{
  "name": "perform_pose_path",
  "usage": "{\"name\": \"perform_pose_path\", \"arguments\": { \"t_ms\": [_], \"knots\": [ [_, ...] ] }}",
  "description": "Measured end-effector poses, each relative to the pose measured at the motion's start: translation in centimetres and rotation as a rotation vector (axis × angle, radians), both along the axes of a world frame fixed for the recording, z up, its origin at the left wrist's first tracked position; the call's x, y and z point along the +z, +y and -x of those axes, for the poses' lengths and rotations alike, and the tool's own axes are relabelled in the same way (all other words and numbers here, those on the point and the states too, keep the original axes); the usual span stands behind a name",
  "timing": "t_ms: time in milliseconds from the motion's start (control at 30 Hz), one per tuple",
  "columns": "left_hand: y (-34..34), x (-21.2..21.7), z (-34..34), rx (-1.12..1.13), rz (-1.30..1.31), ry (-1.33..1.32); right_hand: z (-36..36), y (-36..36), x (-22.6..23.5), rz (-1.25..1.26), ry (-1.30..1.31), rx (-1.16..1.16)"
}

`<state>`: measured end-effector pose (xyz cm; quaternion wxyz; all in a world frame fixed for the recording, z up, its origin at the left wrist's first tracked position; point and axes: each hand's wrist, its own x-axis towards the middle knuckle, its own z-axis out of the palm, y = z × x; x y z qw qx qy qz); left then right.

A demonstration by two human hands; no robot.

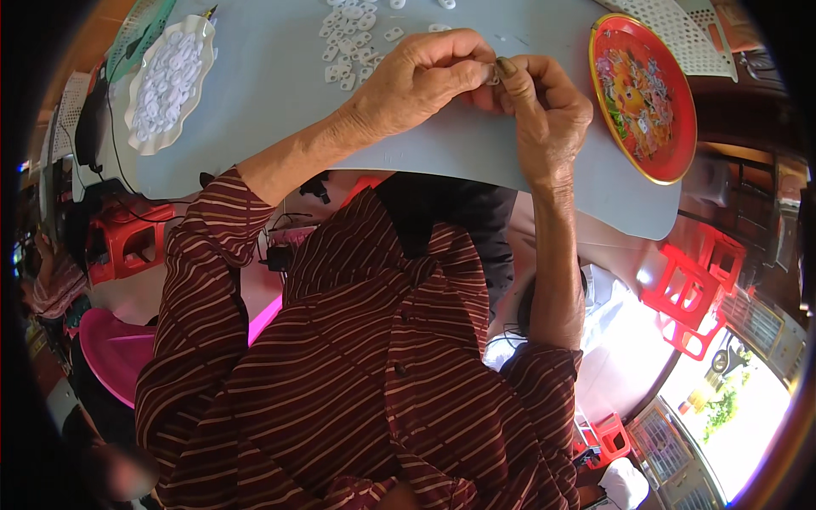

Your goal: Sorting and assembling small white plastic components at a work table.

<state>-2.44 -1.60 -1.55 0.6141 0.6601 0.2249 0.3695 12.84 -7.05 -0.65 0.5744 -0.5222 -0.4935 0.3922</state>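
Observation:
Above the grey table (280, 127), my left hand (433, 76) and my right hand (544, 102) meet fingertip to fingertip. Both are closed in a pinch on one small pale piece (494, 77), mostly hidden by the fingers. A dark mark covers the right thumbnail. Just beyond my left hand lie several small white plastic pieces (347, 47) with holes in them, some bunched and a few apart. To the left, a white wavy-edged dish (143, 146) holds a heap of similar white pieces (170, 81). On the right sits a round red tray (680, 127) with a gold rim, a flowered pattern and small bits scattered over it.
A green mesh basket (136, 38) stands at the far left, a white perforated basket (671, 30) at the far right. The table's near edge runs below my forearms. Red plastic stools (693, 285) stand on the floor to the right, and another red stool (132, 238) to the left.

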Motion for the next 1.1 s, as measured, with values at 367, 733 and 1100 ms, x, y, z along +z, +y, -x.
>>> {"name": "perform_pose_path", "arguments": {
  "t_ms": [367,733,1100],
  "knots": [
    [0.6,0.4,0.5,-0.140,0.396,-0.057,-0.9,-0.1,0.0,0.005,0.081,0.146],
    [0.1,0.3,0.7,-0.153,0.477,-0.080,-0.1,0.0,0.5,-0.020,0.115,0.202],
    [-0.5,0.5,0.3,0.034,0.157,-0.005,-0.4,0.1,0.1,0.063,0.032,0.044]
  ]
}}
